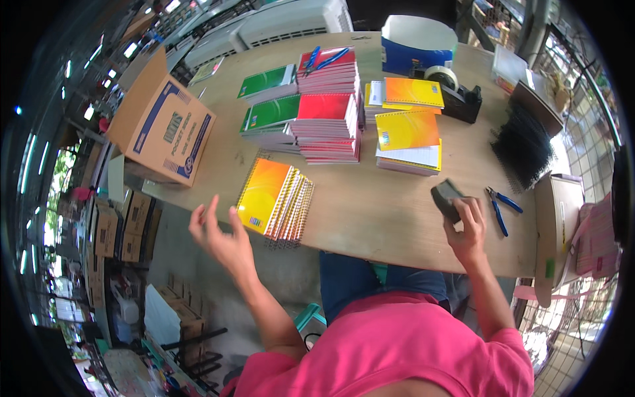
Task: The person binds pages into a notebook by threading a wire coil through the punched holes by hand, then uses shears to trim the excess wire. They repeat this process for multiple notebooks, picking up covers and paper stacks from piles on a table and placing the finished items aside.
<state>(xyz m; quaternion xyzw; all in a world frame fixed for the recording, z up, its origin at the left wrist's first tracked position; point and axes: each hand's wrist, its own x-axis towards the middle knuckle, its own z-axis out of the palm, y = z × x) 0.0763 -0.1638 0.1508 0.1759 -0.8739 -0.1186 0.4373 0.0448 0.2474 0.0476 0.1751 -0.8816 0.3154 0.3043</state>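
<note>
My left hand (pixel 223 239) is raised with its fingers spread, holding nothing, just left of a row of yellow-orange spiral notebooks (pixel 264 194) at the table's near edge. Those notebooks lean on one another, wire bindings showing. On the right, my right hand (pixel 469 231) grips a small dark grey block (pixel 447 198) between thumb and fingers, tilted over the tabletop. What the block is made of I cannot tell. Blue-handled cutters (pixel 501 208) lie to the right of that hand. Beyond it stands a pile of yellow notebooks (pixel 408 132), some page blocks showing white.
Stacks of red notebooks (pixel 326 109) and green notebooks (pixel 271 114) fill the table's middle, more cutters (pixel 322 59) on top. An open cardboard box (pixel 169 132) stands left. A tape dispenser (pixel 461 99), blue-white container (pixel 418 53) and black wire coils (pixel 522 149) line the far right.
</note>
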